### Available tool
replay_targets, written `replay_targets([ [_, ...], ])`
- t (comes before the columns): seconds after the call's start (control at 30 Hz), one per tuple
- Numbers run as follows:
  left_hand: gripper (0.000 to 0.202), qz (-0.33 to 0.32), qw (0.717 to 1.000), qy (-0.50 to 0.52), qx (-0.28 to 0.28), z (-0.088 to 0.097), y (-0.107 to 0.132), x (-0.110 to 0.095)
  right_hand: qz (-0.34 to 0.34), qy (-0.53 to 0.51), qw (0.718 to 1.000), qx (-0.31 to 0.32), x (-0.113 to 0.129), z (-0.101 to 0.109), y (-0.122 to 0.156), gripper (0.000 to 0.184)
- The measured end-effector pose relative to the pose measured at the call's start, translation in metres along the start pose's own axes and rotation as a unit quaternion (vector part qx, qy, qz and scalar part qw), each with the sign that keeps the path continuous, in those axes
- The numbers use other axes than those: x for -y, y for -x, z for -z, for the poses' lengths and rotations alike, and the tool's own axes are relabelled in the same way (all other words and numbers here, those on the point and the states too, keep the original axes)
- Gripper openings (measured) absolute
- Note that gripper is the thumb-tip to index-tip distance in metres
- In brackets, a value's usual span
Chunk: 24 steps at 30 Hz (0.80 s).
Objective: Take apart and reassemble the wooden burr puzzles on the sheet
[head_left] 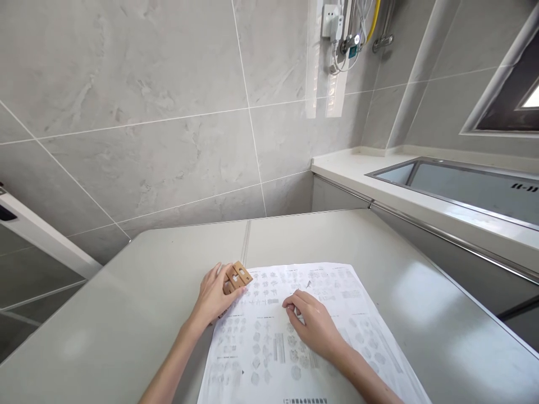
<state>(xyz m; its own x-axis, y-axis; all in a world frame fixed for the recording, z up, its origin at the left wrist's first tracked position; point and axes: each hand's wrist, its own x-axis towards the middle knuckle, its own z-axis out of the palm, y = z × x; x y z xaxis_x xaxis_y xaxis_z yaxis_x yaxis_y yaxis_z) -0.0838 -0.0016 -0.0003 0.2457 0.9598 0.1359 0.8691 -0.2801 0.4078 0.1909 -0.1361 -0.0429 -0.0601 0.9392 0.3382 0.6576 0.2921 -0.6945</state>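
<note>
Left hand (217,292) had the slotted wooden block (241,275) at the 10–11 o'clock corner of the printed sheet (332,384) (clock centred on the sheet, 12 toward the tiled wall (189,151)). Its fingers were wrapped round the block, thumb along the near edge, pinching it; the far end stuck out past the grip, with slots and what looked like small number marks on it. More brown showed under the palm, mostly hidden; couldn't tell if it was the same piece.

Right hand (314,325) sat over the middle of the sheet, fingers curled in toward the thumb. A brownish bit showed at the tips; couldn't tell if they pinched something or just closed on themselves.

Step, my read: block steadied in the left, right hand working apart from it over the print. A next move called for a firm left grip, right fingertips freed, and hands brought together without dragging the paper.

Edges: far edge of the counter (105,336) ran close to the wall at 12, with a seam (246,241) meeting the sheet near 11. Right edge slanted from 1 down to 4, sink unit (343,165) beyond it at 2. Left edge slanted at 9–10. Most room for moving was at 9, outside the left forearm; a narrower band lay at 3, a shallow one at 12.
</note>
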Motion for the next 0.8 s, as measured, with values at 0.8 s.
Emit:
replay_targets([
  [0.8, 0.056, -0.155, 0.968, 0.027, 0.194, -0.020, 0.008, -0.055, -0.014, -0.011, 1.000, 0.009, 0.002, 0.003, -0.003, 0.022],
])
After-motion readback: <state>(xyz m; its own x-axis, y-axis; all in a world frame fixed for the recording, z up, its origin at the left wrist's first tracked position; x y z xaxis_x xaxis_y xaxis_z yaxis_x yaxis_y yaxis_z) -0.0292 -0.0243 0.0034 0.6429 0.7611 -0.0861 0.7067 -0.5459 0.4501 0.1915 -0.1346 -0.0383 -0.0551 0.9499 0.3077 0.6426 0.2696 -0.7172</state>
